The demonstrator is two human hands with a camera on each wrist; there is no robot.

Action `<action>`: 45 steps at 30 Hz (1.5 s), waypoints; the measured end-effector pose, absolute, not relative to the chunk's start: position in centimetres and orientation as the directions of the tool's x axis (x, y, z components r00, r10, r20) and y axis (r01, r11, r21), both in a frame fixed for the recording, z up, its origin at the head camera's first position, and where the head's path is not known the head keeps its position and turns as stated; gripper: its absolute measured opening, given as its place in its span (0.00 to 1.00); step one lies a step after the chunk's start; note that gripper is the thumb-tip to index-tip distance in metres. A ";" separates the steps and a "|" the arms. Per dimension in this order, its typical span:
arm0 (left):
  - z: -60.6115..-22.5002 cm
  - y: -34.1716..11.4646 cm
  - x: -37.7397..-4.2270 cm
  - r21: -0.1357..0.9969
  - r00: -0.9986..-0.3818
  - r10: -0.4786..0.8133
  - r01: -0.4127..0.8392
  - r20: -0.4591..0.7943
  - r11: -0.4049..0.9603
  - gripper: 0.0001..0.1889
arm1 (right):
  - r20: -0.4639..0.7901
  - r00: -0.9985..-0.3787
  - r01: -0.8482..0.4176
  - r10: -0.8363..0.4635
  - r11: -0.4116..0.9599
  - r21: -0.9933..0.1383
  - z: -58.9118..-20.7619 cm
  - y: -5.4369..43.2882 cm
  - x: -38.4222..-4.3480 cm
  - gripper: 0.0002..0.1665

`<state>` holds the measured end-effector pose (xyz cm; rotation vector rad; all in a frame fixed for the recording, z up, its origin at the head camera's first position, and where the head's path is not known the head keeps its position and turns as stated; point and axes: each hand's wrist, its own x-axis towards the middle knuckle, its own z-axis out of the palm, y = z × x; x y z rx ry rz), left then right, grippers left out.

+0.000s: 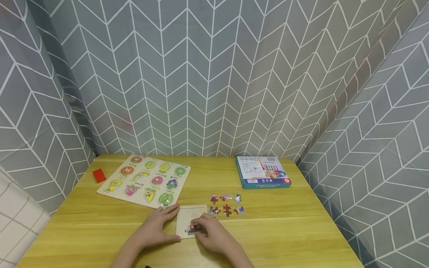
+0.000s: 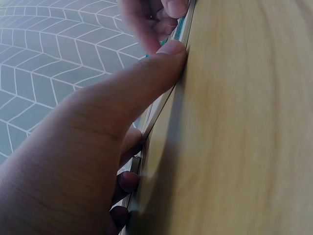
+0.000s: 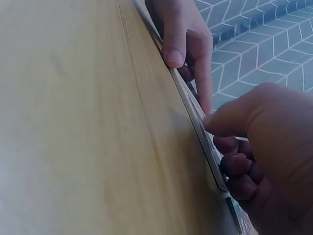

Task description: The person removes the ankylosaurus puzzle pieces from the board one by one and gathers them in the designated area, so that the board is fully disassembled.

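Note:
A small square wooden puzzle tray (image 1: 191,211) lies on the table before me. At its left side my left hand (image 1: 155,226) holds it, thumb by the near corner and fingers by the far one. Brown and teal puzzle pieces (image 1: 191,229) sit in the tray's near part. My right hand (image 1: 213,233) reaches in from the right with curled fingers, pinching a brown puzzle piece low over them; its fingertips partly cover it. Several loose jigsaw pieces (image 1: 227,210) lie in two rows right of the tray. In the left wrist view, the left thumb (image 2: 168,56) presses the tray's near edge.
A wooden fruit puzzle board (image 1: 142,186) lies at the back left, its near corner close to the left fingers. Beside it is a red block (image 1: 99,175). A flat blue-and-white box (image 1: 263,173) rests at the back right. A patterned curtain (image 1: 197,82) hangs behind the table.

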<state>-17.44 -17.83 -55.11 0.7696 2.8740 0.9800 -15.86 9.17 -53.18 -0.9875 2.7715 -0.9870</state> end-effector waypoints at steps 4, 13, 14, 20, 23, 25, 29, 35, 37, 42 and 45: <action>-55.1 -17.8 -17.4 0.577 -0.881 0.452 0.443 0.139 0.686 0.55 | 0.158 -0.801 -0.555 -0.577 0.619 -0.556 -53.2 9.0 -15.8 0.19; -54.9 -17.7 -17.4 0.583 -0.879 0.456 0.445 0.140 0.679 0.54 | 0.145 -0.809 -0.539 -0.570 0.619 -0.571 -53.3 8.7 -15.8 0.18; -54.9 -17.7 -17.3 0.582 -0.879 0.456 0.446 0.141 0.680 0.54 | 0.147 -0.809 -0.539 -0.569 0.617 -0.574 -53.4 8.7 -15.8 0.18; -54.7 -17.7 -17.2 0.584 -0.880 0.452 0.446 0.148 0.678 0.54 | 0.144 -0.810 -0.530 -0.568 0.605 -0.595 -53.5 8.7 -15.9 0.17; -54.7 -17.7 -17.1 0.583 -0.878 0.451 0.452 0.158 0.675 0.54 | 0.143 -0.810 -0.527 -0.568 0.599 -0.603 -53.6 8.7 -16.0 0.17; -54.7 -17.7 -17.1 0.583 -0.878 0.451 0.454 0.164 0.673 0.54 | 0.144 -0.812 -0.522 -0.565 0.593 -0.613 -53.6 8.7 -16.0 0.17; -54.7 -17.7 -17.1 0.579 -0.877 0.453 0.456 0.162 0.676 0.54 | 0.149 -0.818 -0.505 -0.556 0.569 -0.649 -53.7 8.8 -16.0 0.17; -54.6 -17.7 -17.2 0.580 -0.875 0.455 0.458 0.163 0.673 0.54 | 0.153 -0.817 -0.493 -0.556 0.536 -0.685 -53.7 9.0 -15.9 0.18; -54.7 -17.7 -17.2 0.580 -0.875 0.455 0.459 0.164 0.673 0.54 | 0.149 -0.813 -0.495 -0.562 0.536 -0.684 -53.7 9.1 -15.9 0.18; -54.9 -17.7 -17.2 0.575 -0.875 0.454 0.461 0.167 0.676 0.54 | 0.132 -0.810 -0.490 -0.571 0.535 -0.689 -53.6 9.1 -15.9 0.17; -54.9 -17.7 -17.2 0.576 -0.875 0.454 0.461 0.168 0.675 0.54 | 0.130 -0.808 -0.492 -0.575 0.537 -0.686 -53.7 9.2 -15.9 0.17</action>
